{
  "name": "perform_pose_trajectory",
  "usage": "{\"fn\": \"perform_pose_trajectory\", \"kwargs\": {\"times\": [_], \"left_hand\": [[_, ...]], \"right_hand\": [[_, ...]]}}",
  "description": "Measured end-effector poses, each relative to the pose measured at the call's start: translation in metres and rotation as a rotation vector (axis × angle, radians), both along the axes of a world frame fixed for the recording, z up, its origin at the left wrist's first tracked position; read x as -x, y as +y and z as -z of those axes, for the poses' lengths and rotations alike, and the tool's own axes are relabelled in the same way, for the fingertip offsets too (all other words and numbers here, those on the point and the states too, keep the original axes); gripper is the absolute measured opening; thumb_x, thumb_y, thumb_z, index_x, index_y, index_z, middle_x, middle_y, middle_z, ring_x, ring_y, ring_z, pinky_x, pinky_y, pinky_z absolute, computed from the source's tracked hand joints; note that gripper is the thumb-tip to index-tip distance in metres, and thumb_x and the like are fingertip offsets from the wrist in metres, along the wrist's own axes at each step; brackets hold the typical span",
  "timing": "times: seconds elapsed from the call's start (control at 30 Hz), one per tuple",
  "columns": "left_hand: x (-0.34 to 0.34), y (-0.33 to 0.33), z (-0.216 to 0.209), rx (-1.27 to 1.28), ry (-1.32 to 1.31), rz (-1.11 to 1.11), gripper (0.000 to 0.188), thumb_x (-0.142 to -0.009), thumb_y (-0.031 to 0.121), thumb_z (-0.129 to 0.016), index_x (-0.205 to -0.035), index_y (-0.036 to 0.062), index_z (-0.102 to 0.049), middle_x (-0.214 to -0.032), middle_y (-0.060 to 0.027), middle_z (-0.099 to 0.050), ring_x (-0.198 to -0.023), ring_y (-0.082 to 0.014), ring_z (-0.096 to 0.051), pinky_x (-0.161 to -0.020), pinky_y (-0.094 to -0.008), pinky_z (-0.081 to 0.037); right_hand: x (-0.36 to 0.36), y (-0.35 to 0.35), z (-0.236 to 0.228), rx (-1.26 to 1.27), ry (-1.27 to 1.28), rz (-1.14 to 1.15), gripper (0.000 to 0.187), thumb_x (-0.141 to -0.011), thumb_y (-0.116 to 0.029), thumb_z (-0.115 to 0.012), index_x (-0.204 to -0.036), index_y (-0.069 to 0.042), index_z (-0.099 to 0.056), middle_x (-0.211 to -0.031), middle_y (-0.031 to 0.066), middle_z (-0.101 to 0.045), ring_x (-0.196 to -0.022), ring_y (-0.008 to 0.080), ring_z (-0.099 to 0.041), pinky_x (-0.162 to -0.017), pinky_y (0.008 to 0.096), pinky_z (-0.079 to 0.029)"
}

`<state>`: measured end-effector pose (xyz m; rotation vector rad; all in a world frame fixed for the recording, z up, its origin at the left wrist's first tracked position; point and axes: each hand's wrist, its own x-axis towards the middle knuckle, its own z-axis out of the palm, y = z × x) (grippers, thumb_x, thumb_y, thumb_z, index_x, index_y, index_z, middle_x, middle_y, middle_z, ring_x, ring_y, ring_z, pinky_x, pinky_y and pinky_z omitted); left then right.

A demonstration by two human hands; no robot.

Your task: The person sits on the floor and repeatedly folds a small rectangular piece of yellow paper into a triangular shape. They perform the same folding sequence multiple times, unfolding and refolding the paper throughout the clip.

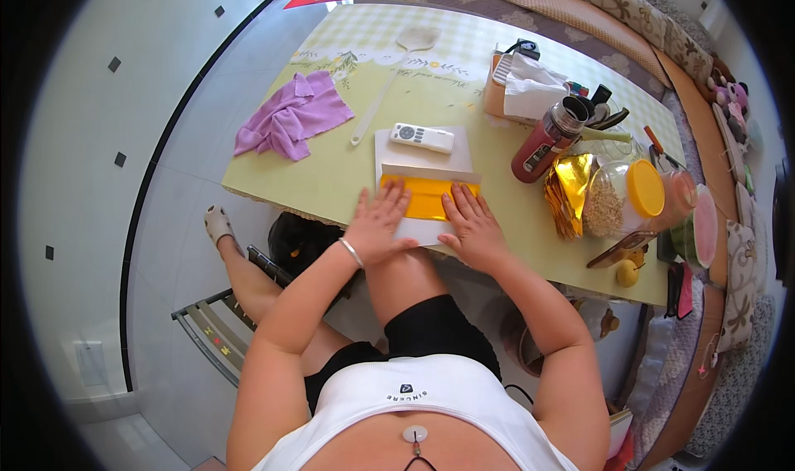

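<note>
A shiny golden-yellow sheet [427, 199] lies across a white sheet [455, 158] at the table's near edge. My left hand [379, 227] rests flat with its fingertips on the golden sheet's left end. On its right end, my right hand [476, 229] lies flat too, fingers stretched forward. Both thumbs point inward over the near part of the white sheet. A raised pale fold runs along the far side of the golden sheet. Just beyond it, a white remote control [422, 138] sits on the white sheet.
A purple cloth [294, 116] and a long-handled white spatula [418, 38] lie left and far on the table [290, 185]. To the right stand a tissue box [497, 82], a maroon flask [542, 148], crumpled gold foil [567, 193], a yellow-lidded jar [609, 198] and cut watermelon [704, 227].
</note>
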<state>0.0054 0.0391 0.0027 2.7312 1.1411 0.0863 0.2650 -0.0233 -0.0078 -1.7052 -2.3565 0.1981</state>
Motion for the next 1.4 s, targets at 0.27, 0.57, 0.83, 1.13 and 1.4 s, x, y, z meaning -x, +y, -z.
{"fn": "perform_pose_trajectory", "kwargs": {"times": [0.27, 0.57, 0.83, 1.13, 1.4], "left_hand": [[0.009, 0.030, -0.028, -0.262, 0.114, -0.041, 0.075, -0.091, 0.053, -0.059, -0.149, 0.0051, -0.048, -0.165, -0.0149, -0.029, -0.157, -0.0347, -0.009, -0.122, -0.0636, -0.001], [-0.065, -0.006, -0.029, -0.268, -0.389, 0.187, 0.011, -0.070, 0.010, -0.068, -0.077, 0.0077, -0.061, -0.081, -0.0102, -0.059, -0.076, -0.0299, -0.059, -0.066, -0.0415, -0.051], [-0.067, -0.007, -0.022, -0.294, -0.416, 0.093, 0.015, -0.069, 0.016, -0.072, -0.077, 0.0088, -0.061, -0.081, -0.0100, -0.061, -0.079, -0.0299, -0.062, -0.064, -0.0410, -0.053], [-0.076, -0.011, -0.011, -0.415, -0.344, 0.072, 0.012, -0.074, 0.016, -0.070, -0.075, 0.0083, -0.062, -0.072, -0.0107, -0.057, -0.070, -0.0311, -0.061, -0.060, -0.0421, -0.052], [-0.082, -0.013, -0.012, -0.201, -0.622, -0.262, 0.018, -0.079, 0.018, -0.076, -0.071, 0.0039, -0.069, -0.081, -0.0130, -0.062, -0.079, -0.0299, -0.063, -0.072, -0.0433, -0.052]], "right_hand": [[0.009, -0.001, -0.025, -0.141, -0.071, -0.013, 0.052, -0.092, -0.025, -0.058, -0.134, 0.006, -0.054, -0.144, 0.0252, -0.054, -0.137, 0.0356, -0.050, -0.121, 0.0524, -0.026], [0.011, 0.006, -0.029, -0.190, 0.020, -0.034, 0.029, -0.082, -0.013, -0.059, -0.106, 0.003, -0.060, -0.125, 0.0278, -0.065, -0.123, 0.0390, -0.061, -0.112, 0.0575, -0.037], [-0.003, 0.002, -0.039, -0.166, 0.073, -0.114, 0.033, -0.078, -0.011, -0.064, -0.108, 0.002, -0.058, -0.124, 0.0259, -0.065, -0.121, 0.0390, -0.061, -0.111, 0.0568, -0.039], [-0.014, 0.011, -0.034, -0.247, 0.231, -0.127, 0.025, -0.081, -0.012, -0.068, -0.105, -0.005, -0.063, -0.108, 0.0140, -0.070, -0.105, 0.0346, -0.066, -0.097, 0.0468, -0.050], [-0.035, 0.036, -0.011, -0.144, 0.709, 0.141, 0.019, -0.083, -0.019, -0.079, -0.088, -0.002, -0.071, -0.096, 0.0089, -0.069, -0.087, 0.0289, -0.067, -0.078, 0.0376, -0.053]]}}
